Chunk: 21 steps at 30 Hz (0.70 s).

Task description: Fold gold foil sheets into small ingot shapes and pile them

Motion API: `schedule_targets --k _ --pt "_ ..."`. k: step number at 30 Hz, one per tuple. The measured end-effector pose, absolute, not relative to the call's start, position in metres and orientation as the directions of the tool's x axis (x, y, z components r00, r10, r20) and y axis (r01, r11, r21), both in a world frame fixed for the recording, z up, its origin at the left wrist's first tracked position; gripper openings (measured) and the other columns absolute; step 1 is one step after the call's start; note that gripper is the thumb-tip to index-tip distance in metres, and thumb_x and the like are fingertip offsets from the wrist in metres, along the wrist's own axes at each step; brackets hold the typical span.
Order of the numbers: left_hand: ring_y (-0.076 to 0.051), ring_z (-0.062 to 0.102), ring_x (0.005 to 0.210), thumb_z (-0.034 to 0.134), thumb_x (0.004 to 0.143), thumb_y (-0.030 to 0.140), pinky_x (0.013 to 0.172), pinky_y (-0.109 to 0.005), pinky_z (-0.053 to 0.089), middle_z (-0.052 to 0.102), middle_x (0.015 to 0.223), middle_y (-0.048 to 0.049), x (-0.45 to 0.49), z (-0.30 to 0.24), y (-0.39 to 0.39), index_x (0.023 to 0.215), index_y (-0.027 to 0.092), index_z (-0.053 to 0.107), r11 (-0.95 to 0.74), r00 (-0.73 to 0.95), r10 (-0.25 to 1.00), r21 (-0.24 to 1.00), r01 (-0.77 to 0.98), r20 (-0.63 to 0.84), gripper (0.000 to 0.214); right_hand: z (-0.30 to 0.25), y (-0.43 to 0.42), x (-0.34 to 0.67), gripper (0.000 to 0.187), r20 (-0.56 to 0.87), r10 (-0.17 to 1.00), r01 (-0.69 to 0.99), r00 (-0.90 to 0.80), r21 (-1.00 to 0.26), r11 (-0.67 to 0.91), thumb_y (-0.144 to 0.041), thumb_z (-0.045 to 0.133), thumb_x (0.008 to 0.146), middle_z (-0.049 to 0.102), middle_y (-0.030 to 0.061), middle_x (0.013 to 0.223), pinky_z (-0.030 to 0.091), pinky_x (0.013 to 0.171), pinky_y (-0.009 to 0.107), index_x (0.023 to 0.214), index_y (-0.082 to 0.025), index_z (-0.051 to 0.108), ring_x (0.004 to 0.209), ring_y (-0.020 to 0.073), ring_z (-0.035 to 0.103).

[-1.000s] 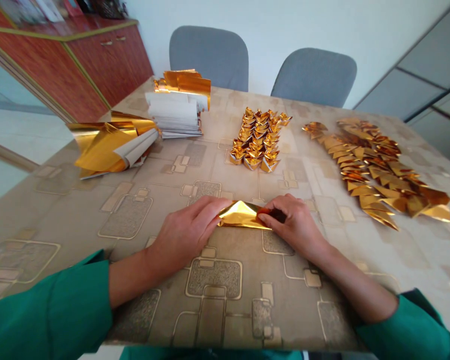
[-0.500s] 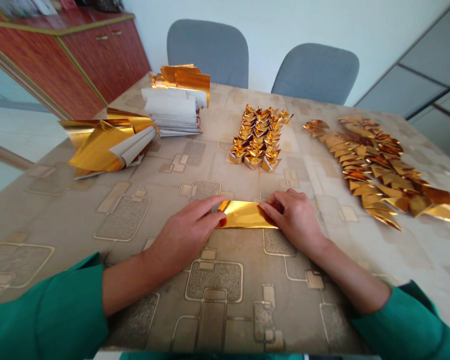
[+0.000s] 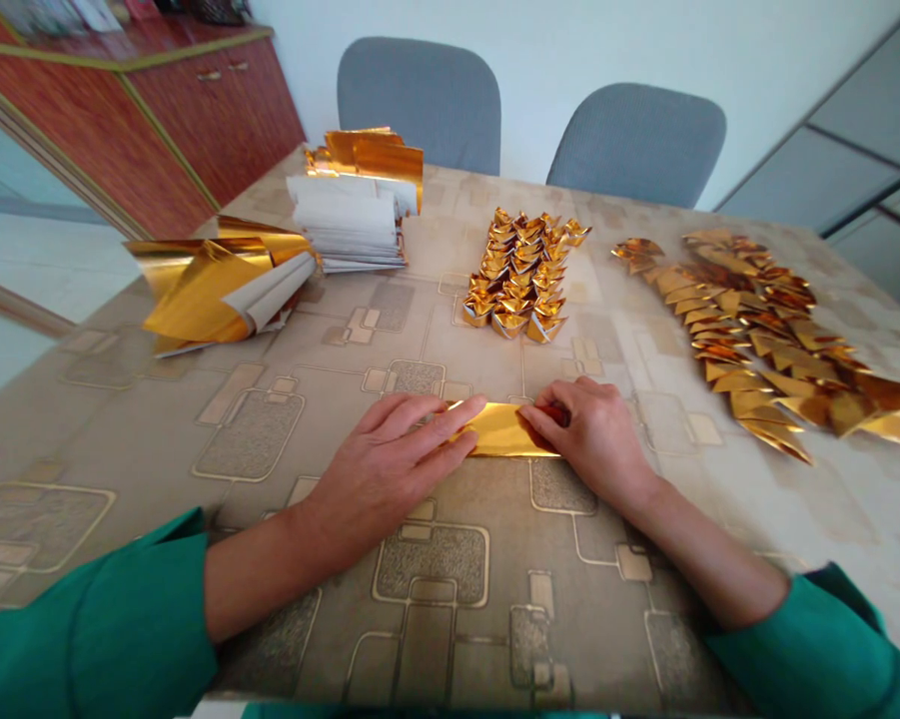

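**Gold foil strip (image 3: 505, 431) lies crosswise, pressed at both ends**

The one strip sits on the table directly in front of the person, its long axis running left to right, its shiny gold face up. The left hand (image 3: 390, 469) lies open and flat, with its extended fingers (image 3: 450, 424) resting on the strip's left end and pointing right. The right hand (image 3: 591, 439) is curved over the right end, its fingers (image 3: 539, 419) bearing down; whether it pinches the foil, I cannot tell. A small dark red edge shows under those fingers. Two green sleeves (image 3: 82, 619) (image 3: 816, 649) cover the forearms up to bare wrists, resting near the table's front edge.

The table (image 3: 120, 419) has a beige cover printed with rounded squares. Farther off are four groups. At left lies one loose, curled bundle of gold sheets with white backs (image 3: 217, 295). Behind it stands one stack of white-backed sheets (image 3: 349, 225), with gold foil on top. At centre, folded gold boat shapes (image 3: 516, 275) stand packed in rows, too many to count exactly. At right, a larger spread of flat folded gold pieces (image 3: 756, 340) overlaps like scales, also uncountable.

Beyond the table stand two grey chairs (image 3: 420, 105) (image 3: 636, 145) and, at left, one reddish wooden cabinet (image 3: 210, 120). The items on its top are too small to read.
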State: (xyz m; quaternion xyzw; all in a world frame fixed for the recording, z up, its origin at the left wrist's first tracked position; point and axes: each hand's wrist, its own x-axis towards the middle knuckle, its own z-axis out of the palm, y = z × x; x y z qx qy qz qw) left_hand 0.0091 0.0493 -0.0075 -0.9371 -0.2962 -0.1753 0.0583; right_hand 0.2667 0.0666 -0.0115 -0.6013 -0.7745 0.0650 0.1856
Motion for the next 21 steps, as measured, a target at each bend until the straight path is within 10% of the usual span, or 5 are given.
schedule_targets --k 21 --pt "-0.025 0.052 0.125 0.045 0.096 0.014 0.103 -0.042 0.045 0.060 0.134 -0.0151 0.003 -0.021 0.052 0.126 0.013 0.058 -0.862 0.819 0.503 0.085 0.500 0.278 0.033 -0.011 0.067 0.268 0.018 0.193 0.956 0.904 -0.219 -0.328 0.273 -0.030 0.066 0.087 0.064 0.0019 0.065 0.037 0.064 0.029 0.072 -0.019 0.063 0.063 0.0165 0.055"
